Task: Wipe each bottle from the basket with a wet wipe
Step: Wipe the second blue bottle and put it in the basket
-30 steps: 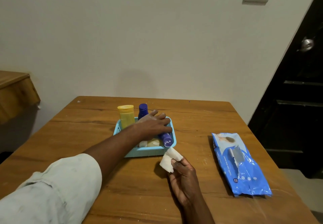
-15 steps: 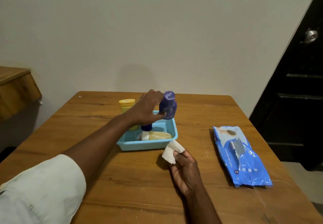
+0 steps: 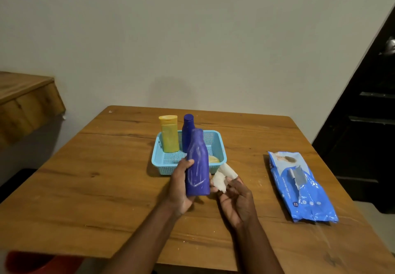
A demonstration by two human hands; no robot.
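- The wooden surface point(image 3: 106, 188) carries everything and stands against a pale wall point(image 3: 192, 38), with a dark door point(image 3: 367, 124) to its right.
- The blue wet-wipe pack point(image 3: 303, 190) lies flat on the surface, well to the right of the basket, its flap partly peeled up.
- The light blue basket point(image 3: 220, 145) sits at the middle of the surface, toward the wall.
- The left hand point(image 3: 181, 190) is just in front of the basket, thumb and fingers curled round the lower body of the purple bottle.
- The right hand point(image 3: 237, 199) is just right of the left hand, palm turned up, its fingers loosely curled with the wipe pinched among the fingertips.
- The purple bottle point(image 3: 197, 164) is held upright above the surface, in front of the basket's near wall, pale streaks on its side.
- A yellow bottle point(image 3: 170, 134) stands upright in the basket's far left corner.
- A second blue bottle point(image 3: 188, 130) stands just right of the yellow bottle, partly hidden behind the held one.
- The white wet wipe point(image 3: 222, 176) is bunched beside the held bottle's base, near the basket's front right corner.
- A small yellowish bottle point(image 3: 213, 159) lies low inside the basket, mostly hidden.
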